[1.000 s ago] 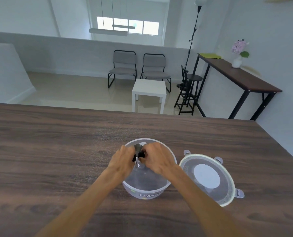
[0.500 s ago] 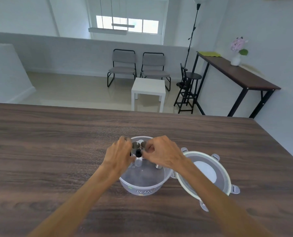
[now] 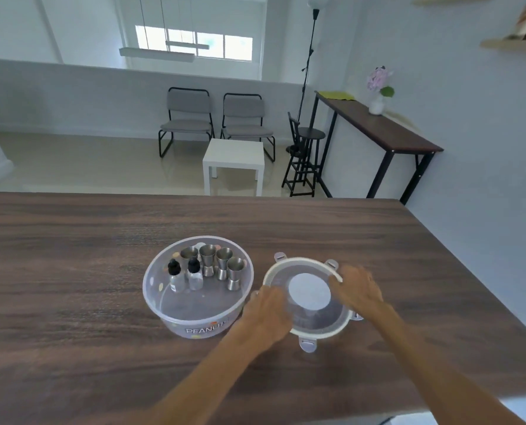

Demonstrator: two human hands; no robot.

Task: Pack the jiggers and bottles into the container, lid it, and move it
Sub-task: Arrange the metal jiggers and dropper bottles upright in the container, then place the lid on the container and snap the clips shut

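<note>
A round clear container (image 3: 194, 320) with printed lettering stands on the dark wooden table (image 3: 71, 271). Inside it, several steel jiggers (image 3: 223, 265) stand upright along the far side, and two small clear bottles with black caps (image 3: 185, 275) stand to their left. The round lid (image 3: 312, 328) with clip tabs lies just right of the container. My left hand (image 3: 267, 314) grips the lid's left edge and my right hand (image 3: 358, 288) grips its right edge. Whether the lid rests on the table or is slightly raised is unclear.
The table's right edge runs diagonally close to my right arm, and its near edge shows at the bottom right. Beyond the far edge are two grey chairs (image 3: 212, 118), a white side table (image 3: 233, 162) and a black stool (image 3: 304, 154).
Both hands have left the container's inside and moved right onto the lid. The jiggers and bottles now stand uncovered in the container. The view has shifted.
</note>
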